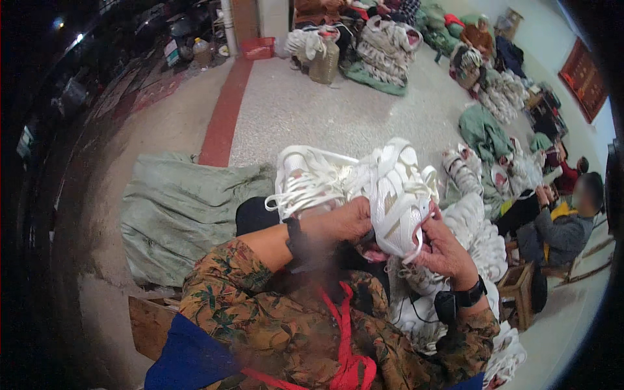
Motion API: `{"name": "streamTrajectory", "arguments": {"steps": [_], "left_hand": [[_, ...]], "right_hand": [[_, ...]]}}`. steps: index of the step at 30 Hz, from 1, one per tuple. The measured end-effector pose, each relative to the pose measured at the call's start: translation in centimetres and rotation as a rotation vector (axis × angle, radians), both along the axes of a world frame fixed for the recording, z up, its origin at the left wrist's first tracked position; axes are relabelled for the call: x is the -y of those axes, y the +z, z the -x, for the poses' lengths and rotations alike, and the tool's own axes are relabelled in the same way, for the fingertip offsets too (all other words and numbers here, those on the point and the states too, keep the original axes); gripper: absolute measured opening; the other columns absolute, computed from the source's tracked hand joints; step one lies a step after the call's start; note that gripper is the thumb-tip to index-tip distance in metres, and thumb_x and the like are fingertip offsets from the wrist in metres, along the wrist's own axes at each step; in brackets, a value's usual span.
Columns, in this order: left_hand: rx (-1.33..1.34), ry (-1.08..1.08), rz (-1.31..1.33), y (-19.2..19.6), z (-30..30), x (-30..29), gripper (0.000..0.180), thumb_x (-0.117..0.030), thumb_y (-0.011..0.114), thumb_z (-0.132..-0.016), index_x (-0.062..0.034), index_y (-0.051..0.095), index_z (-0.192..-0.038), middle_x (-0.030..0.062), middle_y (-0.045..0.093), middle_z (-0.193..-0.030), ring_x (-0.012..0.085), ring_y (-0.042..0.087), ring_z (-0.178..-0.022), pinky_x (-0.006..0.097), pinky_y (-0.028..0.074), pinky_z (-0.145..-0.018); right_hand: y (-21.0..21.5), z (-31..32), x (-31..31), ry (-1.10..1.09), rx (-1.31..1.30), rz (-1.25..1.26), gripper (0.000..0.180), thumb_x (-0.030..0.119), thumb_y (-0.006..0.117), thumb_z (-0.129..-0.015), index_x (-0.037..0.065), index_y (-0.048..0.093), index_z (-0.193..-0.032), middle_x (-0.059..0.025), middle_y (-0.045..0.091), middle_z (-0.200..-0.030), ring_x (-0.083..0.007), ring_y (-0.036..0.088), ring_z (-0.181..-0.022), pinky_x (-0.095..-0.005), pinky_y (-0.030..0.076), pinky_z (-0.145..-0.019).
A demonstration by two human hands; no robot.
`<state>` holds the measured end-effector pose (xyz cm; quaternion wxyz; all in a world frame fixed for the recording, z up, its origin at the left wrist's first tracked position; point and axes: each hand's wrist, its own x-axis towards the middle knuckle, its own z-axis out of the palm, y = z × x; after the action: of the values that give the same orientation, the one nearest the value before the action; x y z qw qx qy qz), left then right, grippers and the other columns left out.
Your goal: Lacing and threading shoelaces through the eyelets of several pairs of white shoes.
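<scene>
A white sneaker [394,195] with wide white laces is held up in front of my chest. My left hand [341,221] is closed against its left side, fingertips partly hidden. My right hand [447,248] grips the other side near its lower end, with thumb and fingers bent around the edge. A loop of white lace [416,250] hangs beside the right fingertips; whether they pinch it, I cannot tell. Just left of the held shoe lies another white sneaker [300,170], its laces spread loosely over the top.
Many white shoes [481,244] are heaped to my right, beside a wooden stool [515,296]. A grey-green cloth sack [188,214] covers the floor at left. A seated person [562,227] is at right; farther back are more people, shoe piles [387,55] and a red basket [258,48].
</scene>
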<state>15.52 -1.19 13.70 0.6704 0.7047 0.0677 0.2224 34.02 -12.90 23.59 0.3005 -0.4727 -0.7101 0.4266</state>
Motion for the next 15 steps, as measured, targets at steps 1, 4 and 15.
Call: {"name": "streamTrajectory", "arguments": {"steps": [1, 4, 15], "left_hand": [[0.005, 0.019, -0.012, -0.3, -0.1, 0.1, 0.027, -0.012, 0.049, -0.090, -0.0045, 0.058, -0.114, 0.0070, 0.062, -0.111, 0.0153, 0.055, -0.103, 0.031, 0.044, -0.090], [0.190, -0.086, 0.264, 0.2, -0.2, 0.8, 0.022, -0.023, 0.053, -0.092, -0.0059, 0.065, -0.099, -0.0007, 0.062, -0.081, 0.0074, 0.056, -0.067, 0.026, 0.048, -0.056], [0.287, 0.524, 0.469, -0.6, -0.8, -1.2, 0.025, -0.019, 0.050, -0.092, 0.0000, 0.062, -0.101, 0.0039, 0.063, -0.084, 0.0112, 0.058, -0.070, 0.028, 0.049, -0.065]], "right_hand": [[0.1, -0.6, -1.1, 0.153, 0.364, -0.264, 0.059, 0.043, 0.065, -0.077, 0.004, 0.052, -0.119, -0.0096, 0.050, -0.124, -0.0245, 0.045, -0.117, -0.0423, 0.014, -0.109], [-0.5, -2.0, -1.8, 0.201, 0.346, -0.069, 0.063, 0.052, 0.056, -0.079, 0.005, 0.052, -0.120, -0.0122, 0.048, -0.129, -0.0320, 0.038, -0.123, -0.0436, -0.007, -0.109], [2.2, 3.0, 0.2, -0.263, 0.320, -0.231, 0.024, 0.022, 0.055, -0.085, 0.001, 0.059, -0.074, -0.0151, 0.057, -0.067, -0.0332, 0.056, -0.075, -0.0435, 0.023, -0.102]]}}
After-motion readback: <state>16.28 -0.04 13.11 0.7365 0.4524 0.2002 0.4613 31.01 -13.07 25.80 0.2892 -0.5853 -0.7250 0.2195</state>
